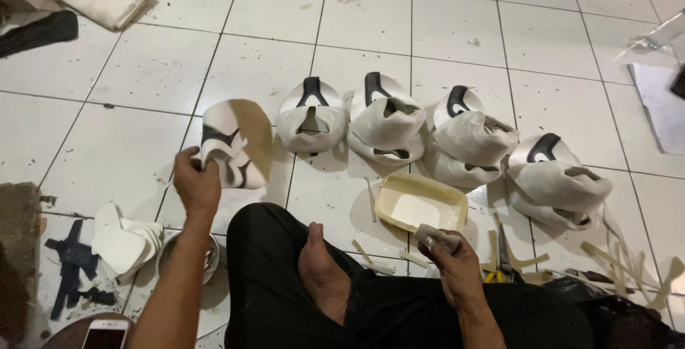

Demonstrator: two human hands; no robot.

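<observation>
Black-and-white shoe upper (232,143) held up above the tiled floor (128,71) at the left end of a row, gripped at its lower edge by the left hand (196,185), pale inner side turned partly to the camera. Small pale pad or sponge (437,237) pinched in the closed fingers of the right hand (457,267), just beside a shallow cream tray (421,203) with whitish paste inside. Probably the coating or gluing step: one upper taken up, the pad loaded or about to be loaded from the tray. Next move, as a judgement, calls for bringing pad and upper together, turning the upper so the inner face meets the pad, with steady grip on the thin edge.

Left arm stretched forward and up, wrist bent back, thumb toward the camera. Right forearm low over the black trousers, hand resting near the knee, knuckles up.

Four more finished-looking uppers (385,124) lying in a row on the floor beyond the tray. Scissors with yellow handle (503,260) and pale cut strips (628,263) at right, a phone (105,333) at the bottom left
</observation>
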